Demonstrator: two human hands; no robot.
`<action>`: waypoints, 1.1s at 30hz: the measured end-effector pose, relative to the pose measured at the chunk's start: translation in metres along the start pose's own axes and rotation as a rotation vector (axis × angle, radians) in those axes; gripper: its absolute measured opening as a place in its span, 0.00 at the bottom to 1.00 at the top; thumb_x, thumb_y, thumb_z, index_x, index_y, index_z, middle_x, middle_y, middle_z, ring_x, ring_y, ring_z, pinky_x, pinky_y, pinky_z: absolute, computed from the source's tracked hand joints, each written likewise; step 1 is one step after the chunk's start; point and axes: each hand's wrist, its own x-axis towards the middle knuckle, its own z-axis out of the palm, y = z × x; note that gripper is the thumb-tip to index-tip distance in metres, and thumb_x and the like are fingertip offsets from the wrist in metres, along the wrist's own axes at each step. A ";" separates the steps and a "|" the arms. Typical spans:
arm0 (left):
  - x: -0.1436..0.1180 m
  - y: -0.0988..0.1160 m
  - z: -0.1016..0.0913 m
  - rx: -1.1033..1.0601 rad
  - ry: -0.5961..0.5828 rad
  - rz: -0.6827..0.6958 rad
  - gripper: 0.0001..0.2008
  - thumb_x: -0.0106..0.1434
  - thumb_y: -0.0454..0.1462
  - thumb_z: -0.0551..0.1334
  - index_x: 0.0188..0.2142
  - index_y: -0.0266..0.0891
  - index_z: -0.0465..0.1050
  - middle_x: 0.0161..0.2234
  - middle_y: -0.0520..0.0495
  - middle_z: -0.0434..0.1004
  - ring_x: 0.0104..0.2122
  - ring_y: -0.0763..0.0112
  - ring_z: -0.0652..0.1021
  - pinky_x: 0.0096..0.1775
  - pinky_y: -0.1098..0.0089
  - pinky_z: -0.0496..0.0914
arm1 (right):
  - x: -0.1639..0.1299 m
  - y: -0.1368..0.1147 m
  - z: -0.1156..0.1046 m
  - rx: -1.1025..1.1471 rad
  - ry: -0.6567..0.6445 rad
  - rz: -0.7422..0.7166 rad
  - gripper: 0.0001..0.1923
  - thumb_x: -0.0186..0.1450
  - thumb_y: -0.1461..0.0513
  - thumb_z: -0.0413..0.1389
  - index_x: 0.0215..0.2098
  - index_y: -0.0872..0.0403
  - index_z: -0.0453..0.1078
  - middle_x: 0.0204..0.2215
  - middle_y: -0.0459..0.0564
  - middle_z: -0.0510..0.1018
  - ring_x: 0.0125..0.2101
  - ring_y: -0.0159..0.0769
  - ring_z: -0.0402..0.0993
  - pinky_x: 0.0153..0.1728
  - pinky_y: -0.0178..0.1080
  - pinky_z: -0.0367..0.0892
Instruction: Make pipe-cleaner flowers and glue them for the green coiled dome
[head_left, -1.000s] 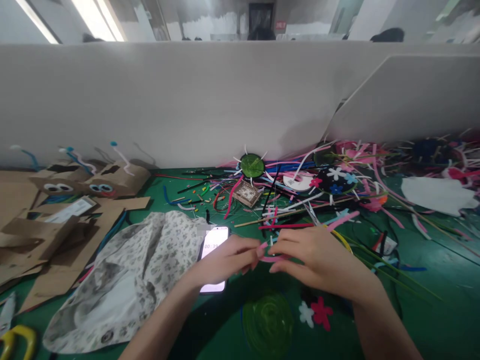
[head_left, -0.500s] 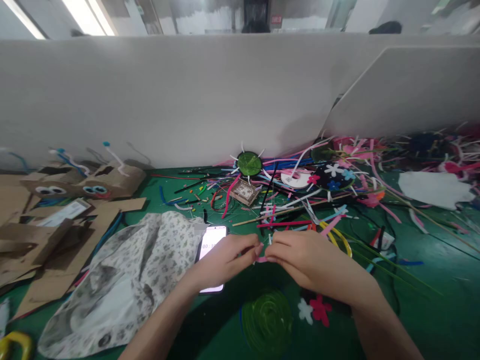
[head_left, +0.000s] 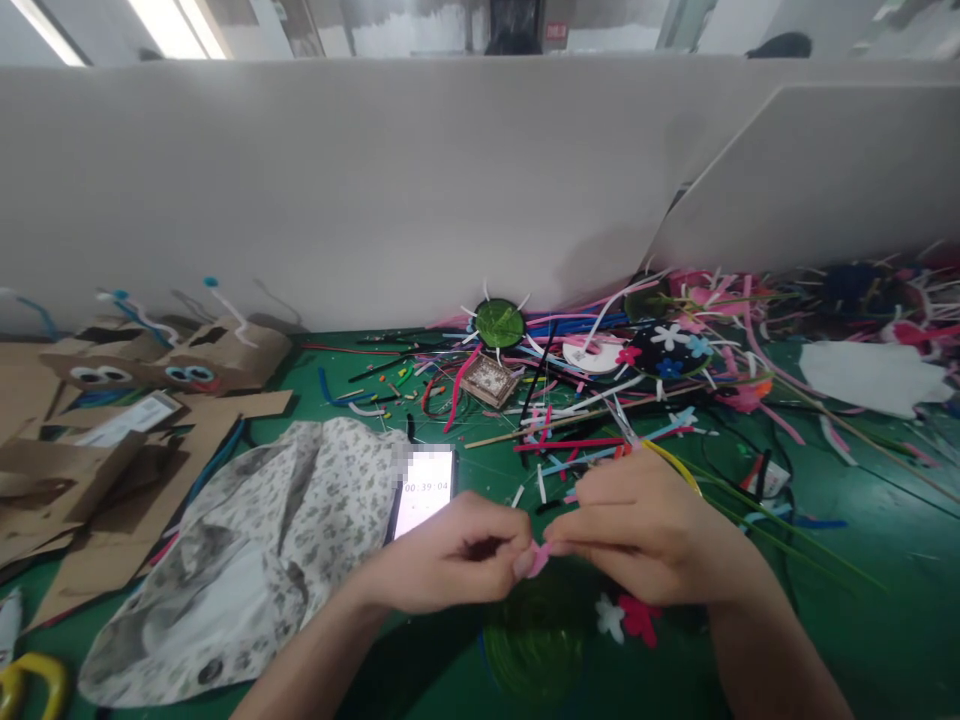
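A small soft pink piece (head_left: 538,561) is pinched between my two hands; its exact shape is partly hidden by the fingers. My left hand (head_left: 461,552) closes thumb and forefinger on its left side. From the other side, my right hand (head_left: 651,525) pinches its upper right edge with the fingertips. Below the hands lies a round green coiled disc (head_left: 534,645) on the green table. To its right are a white felt flower (head_left: 610,618) and a red felt flower (head_left: 639,622), side by side.
A phone (head_left: 427,480) showing a timer lies beside a patterned cloth (head_left: 277,540). Cardboard pieces (head_left: 97,520) and yellow-handled scissors (head_left: 37,680) are at left. Pipe cleaners, a decorated green disc (head_left: 500,324) and other scissors (head_left: 624,420) clutter the back, before a grey partition (head_left: 337,200).
Both hands have come down slightly toward me and over the green disc. The pink piece, earlier a thin strip between the fingers, now shows more of its surface.
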 end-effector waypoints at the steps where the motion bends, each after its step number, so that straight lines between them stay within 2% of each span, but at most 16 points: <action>1: -0.001 0.001 0.000 -0.025 -0.033 -0.014 0.16 0.67 0.41 0.55 0.24 0.38 0.59 0.20 0.58 0.52 0.21 0.78 0.55 0.23 0.73 0.49 | 0.001 0.000 0.001 0.010 0.004 -0.008 0.10 0.68 0.64 0.52 0.32 0.54 0.75 0.18 0.41 0.64 0.21 0.28 0.55 0.23 0.37 0.45; 3: -0.001 0.001 -0.002 -0.101 -0.095 -0.059 0.17 0.68 0.43 0.55 0.24 0.38 0.60 0.19 0.57 0.53 0.21 0.78 0.56 0.23 0.73 0.50 | 0.002 0.001 0.004 0.016 0.002 -0.013 0.11 0.68 0.64 0.52 0.32 0.54 0.75 0.18 0.41 0.63 0.21 0.28 0.54 0.23 0.37 0.45; 5: 0.000 0.000 -0.005 -0.216 -0.106 -0.110 0.16 0.68 0.44 0.55 0.26 0.38 0.63 0.19 0.57 0.57 0.21 0.78 0.59 0.23 0.74 0.52 | 0.003 0.002 0.007 0.009 0.013 0.001 0.10 0.67 0.65 0.52 0.33 0.54 0.75 0.18 0.41 0.63 0.21 0.28 0.54 0.23 0.36 0.45; 9: 0.001 0.000 -0.010 -0.354 0.063 -0.160 0.16 0.69 0.43 0.53 0.28 0.37 0.67 0.23 0.54 0.64 0.23 0.77 0.66 0.25 0.75 0.57 | 0.002 0.001 0.008 -0.026 0.079 0.052 0.07 0.66 0.65 0.54 0.36 0.53 0.75 0.19 0.39 0.62 0.21 0.27 0.55 0.23 0.36 0.45; 11: 0.000 0.002 -0.010 -0.309 0.126 -0.152 0.17 0.69 0.44 0.53 0.29 0.37 0.69 0.24 0.54 0.65 0.24 0.77 0.67 0.26 0.75 0.58 | 0.001 0.000 0.006 -0.048 0.090 0.067 0.06 0.65 0.65 0.55 0.36 0.52 0.75 0.18 0.39 0.61 0.21 0.26 0.55 0.23 0.36 0.45; 15: 0.000 0.010 -0.005 -0.184 0.180 -0.139 0.18 0.69 0.46 0.54 0.29 0.37 0.70 0.22 0.55 0.65 0.23 0.78 0.66 0.26 0.75 0.58 | 0.000 -0.001 0.003 -0.077 0.104 0.089 0.05 0.65 0.65 0.56 0.35 0.51 0.75 0.18 0.39 0.62 0.21 0.26 0.56 0.23 0.35 0.45; 20: 0.002 0.019 0.007 -0.164 0.308 -0.138 0.18 0.69 0.46 0.55 0.27 0.37 0.68 0.21 0.55 0.64 0.22 0.78 0.64 0.25 0.75 0.58 | 0.002 -0.006 0.010 -0.132 0.276 0.126 0.04 0.62 0.66 0.58 0.34 0.53 0.74 0.19 0.40 0.66 0.21 0.26 0.58 0.23 0.34 0.48; 24: 0.003 0.020 0.017 -0.210 0.409 -0.092 0.18 0.69 0.45 0.55 0.27 0.37 0.66 0.22 0.54 0.66 0.23 0.77 0.66 0.26 0.75 0.59 | 0.008 -0.014 0.026 -0.151 0.451 0.174 0.04 0.61 0.68 0.59 0.31 0.54 0.72 0.18 0.40 0.66 0.19 0.26 0.57 0.22 0.33 0.51; 26: 0.004 0.018 0.020 -0.263 0.449 -0.060 0.17 0.69 0.45 0.55 0.27 0.37 0.66 0.22 0.54 0.66 0.24 0.77 0.67 0.28 0.75 0.60 | 0.011 -0.018 0.033 -0.167 0.500 0.204 0.03 0.62 0.68 0.59 0.31 0.55 0.72 0.18 0.40 0.68 0.19 0.26 0.58 0.22 0.33 0.52; 29: 0.005 0.014 0.021 -0.362 0.485 -0.053 0.16 0.68 0.45 0.56 0.28 0.38 0.67 0.23 0.54 0.67 0.24 0.77 0.68 0.28 0.75 0.60 | 0.012 -0.021 0.038 -0.148 0.447 0.252 0.04 0.65 0.67 0.56 0.35 0.54 0.73 0.19 0.41 0.69 0.20 0.26 0.62 0.22 0.33 0.53; 33: 0.008 0.008 0.020 -0.401 0.579 -0.059 0.15 0.69 0.45 0.55 0.31 0.38 0.69 0.24 0.54 0.69 0.21 0.80 0.64 0.25 0.75 0.57 | 0.011 -0.022 0.031 -0.037 0.272 0.348 0.14 0.69 0.65 0.50 0.51 0.53 0.70 0.30 0.47 0.75 0.29 0.30 0.71 0.27 0.34 0.62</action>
